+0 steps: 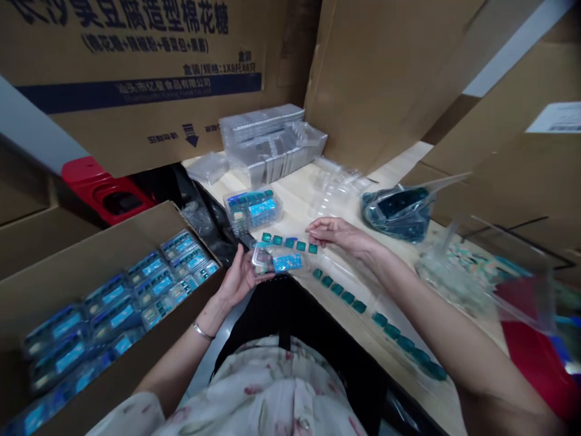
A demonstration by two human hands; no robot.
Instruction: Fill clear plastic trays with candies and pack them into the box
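Observation:
My left hand (pixel 239 277) is closed around the edge of a small clear plastic box (pixel 264 259), held at the table's front edge. Inside the box lies a blue printed packet (pixel 287 263). A row of teal square pieces (pixel 277 240) runs along the box's far side. Over the right end of that row, my right hand (pixel 333 233) has its thumb and fingers pressed together, close to the last teal piece (pixel 313 249). Whether anything is between those fingertips is hidden. More teal pieces (pixel 348 297) lie in a line along the table edge, under my right forearm.
Filled boxes (pixel 253 209) are stacked behind my left hand. Clear trays (pixel 272 145) stand at the back, beside loose clear lids (pixel 338 184). A bag of teal pieces (pixel 398 212) sits at right. On the left, a carton (pixel 181 303) holds several filled boxes.

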